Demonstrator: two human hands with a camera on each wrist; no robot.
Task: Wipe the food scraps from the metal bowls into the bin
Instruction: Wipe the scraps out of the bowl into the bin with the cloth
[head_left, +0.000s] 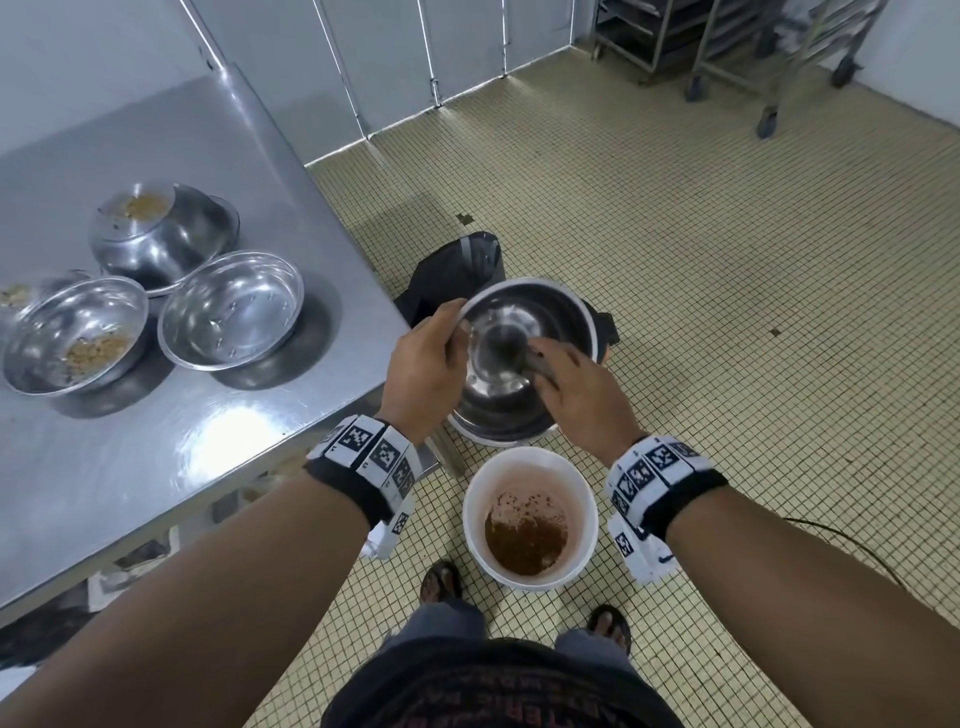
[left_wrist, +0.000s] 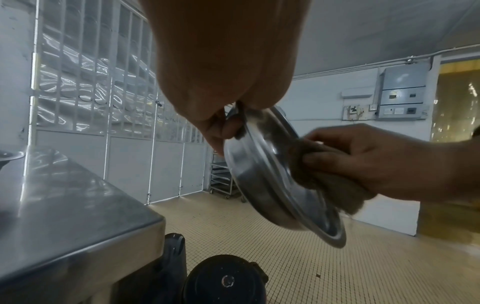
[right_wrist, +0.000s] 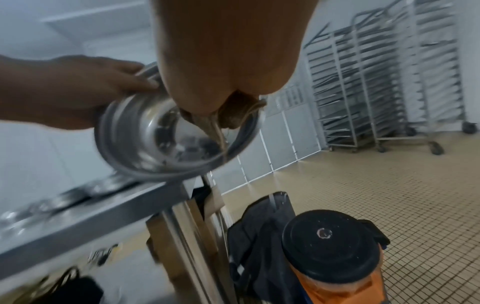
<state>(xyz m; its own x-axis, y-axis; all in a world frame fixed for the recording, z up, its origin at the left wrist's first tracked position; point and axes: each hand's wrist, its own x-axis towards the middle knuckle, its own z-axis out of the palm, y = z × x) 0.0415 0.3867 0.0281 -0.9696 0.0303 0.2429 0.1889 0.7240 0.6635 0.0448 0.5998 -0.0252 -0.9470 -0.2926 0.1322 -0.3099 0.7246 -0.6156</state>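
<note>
My left hand (head_left: 453, 326) pinches the rim of a metal bowl (head_left: 540, 312), held tilted in the air off the table's corner. My right hand (head_left: 543, 364) presses a brownish cloth (left_wrist: 322, 174) against the bowl's inside. In the left wrist view the bowl (left_wrist: 259, 176) stands nearly on edge, with my left hand (left_wrist: 228, 127) at its upper rim. In the right wrist view the cloth (right_wrist: 233, 115) lies bunched inside the bowl (right_wrist: 155, 142). A white bucket (head_left: 469, 514) with brown scraps stands on the floor just below and nearer to me than the bowl.
On the steel table (head_left: 156, 441) to my left are a bowl with scraps (head_left: 41, 332), an empty bowl (head_left: 234, 306) and an upturned bowl (head_left: 161, 249). A black bag (head_left: 452, 270) and a black-lidded orange container (right_wrist: 330, 246) sit under the held bowl. Wheeled racks (head_left: 727, 47) stand far right.
</note>
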